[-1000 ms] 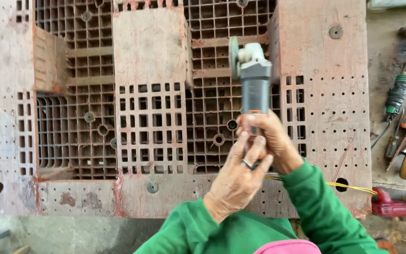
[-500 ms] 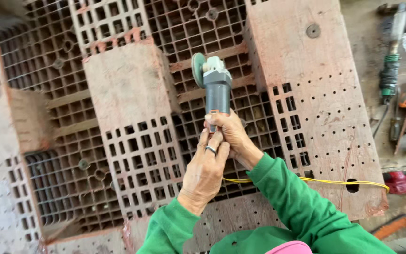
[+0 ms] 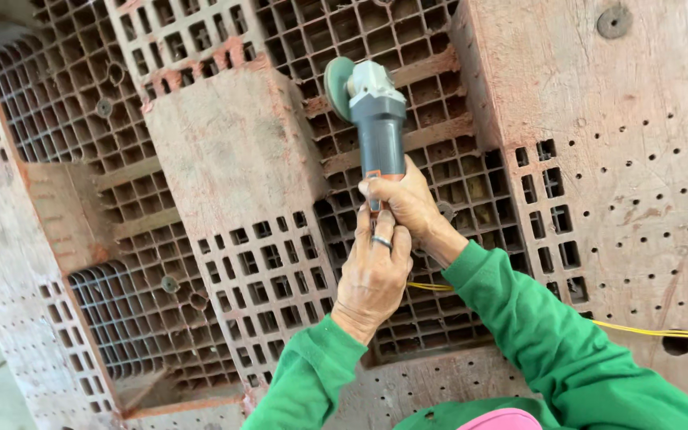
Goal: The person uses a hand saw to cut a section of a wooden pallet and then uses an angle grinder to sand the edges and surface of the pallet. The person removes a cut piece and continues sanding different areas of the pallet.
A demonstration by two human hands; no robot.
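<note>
A grey angle grinder (image 3: 376, 111) with a green disc at its head points away from me, held over a worn red plastic pallet (image 3: 232, 159). My right hand (image 3: 408, 203) is wrapped around the rear of the grinder's grip. My left hand (image 3: 372, 271), with a ring on one finger, reaches up from below and its fingertips press on the orange switch at the bottom of the grip. Both arms wear green sleeves. The disc hangs above the grid ribs beside a solid red block, and I cannot tell whether it touches them.
The pallet fills nearly the whole view: open grid cells, solid blocks, and a perforated panel (image 3: 639, 199) on the right. A yellow cord (image 3: 662, 333) runs rightward from behind my right arm across the panel. Grey floor shows at the lower left.
My view has swung and closed in, so the tools at the right edge have left the frame. Both hands stay on the grinder, which now sits higher and nearer the pallet's solid block.
</note>
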